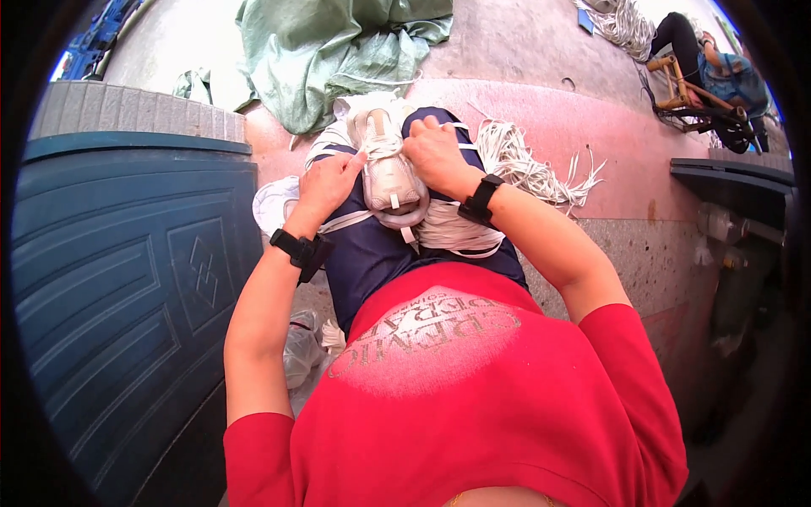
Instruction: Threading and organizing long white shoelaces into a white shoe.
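A pale beige-and-white sneaker (394, 179) lies on my lap, its heel end toward me. White shoelace (384, 149) crosses its upper between my hands. At the shoe's left side my left hand (331, 182) is closed, thumb and forefinger pinching the lace. My right hand (439, 156) is curled on the right side, gripping the lace; its fingertips are partly hidden. A bundle of white laces (460, 230) rests on my lap beside the shoe's heel. Another white piece (275, 204), perhaps a shoe, sits left of my leg.
Loose white laces (515, 160) spread right of my knee. A green tarp sack (334, 55) lies ahead. On the left stands a blue panelled door (135, 296). At far right a person (733, 83) sits by a wooden-framed chair (672, 84), near more laces (621, 29). Plastic bags (302, 351) lie by my left leg.
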`<move>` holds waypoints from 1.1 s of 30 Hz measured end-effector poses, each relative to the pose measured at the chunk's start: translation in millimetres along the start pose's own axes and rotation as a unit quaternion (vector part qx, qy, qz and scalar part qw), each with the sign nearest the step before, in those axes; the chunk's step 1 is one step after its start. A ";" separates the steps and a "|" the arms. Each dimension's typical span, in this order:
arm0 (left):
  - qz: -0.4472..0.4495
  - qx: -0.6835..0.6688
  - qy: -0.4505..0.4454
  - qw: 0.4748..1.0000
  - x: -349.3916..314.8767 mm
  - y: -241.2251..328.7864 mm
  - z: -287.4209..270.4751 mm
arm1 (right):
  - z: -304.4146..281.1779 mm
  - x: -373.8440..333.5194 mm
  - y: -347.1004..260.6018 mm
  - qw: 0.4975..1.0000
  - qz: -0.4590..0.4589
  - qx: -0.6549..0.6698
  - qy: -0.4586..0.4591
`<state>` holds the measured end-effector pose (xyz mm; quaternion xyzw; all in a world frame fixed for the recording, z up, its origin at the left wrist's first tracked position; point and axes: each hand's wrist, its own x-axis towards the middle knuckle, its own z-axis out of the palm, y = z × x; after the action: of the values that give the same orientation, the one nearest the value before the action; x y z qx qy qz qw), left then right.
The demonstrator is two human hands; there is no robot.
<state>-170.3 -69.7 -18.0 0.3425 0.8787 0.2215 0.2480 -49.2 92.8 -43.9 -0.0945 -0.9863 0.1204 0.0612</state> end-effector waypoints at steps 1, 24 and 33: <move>0.008 0.068 0.005 0.998 -2.8 1.1 0.5 | 0.1 1.8 -1.2 0.999 -0.030 -0.020 -0.022; 0.057 0.122 0.158 0.978 -11.3 -7.9 14.7 | 0.6 3.0 4.8 0.998 0.021 0.044 -0.041; 0.093 0.182 0.171 0.964 -7.7 -7.6 16.8 | 2.2 2.8 5.4 0.998 0.015 0.059 -0.023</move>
<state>-159.2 -76.7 -33.2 0.4194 0.8977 0.1351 0.0060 -51.3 98.0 -47.1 -0.1031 -0.9771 0.1812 0.0420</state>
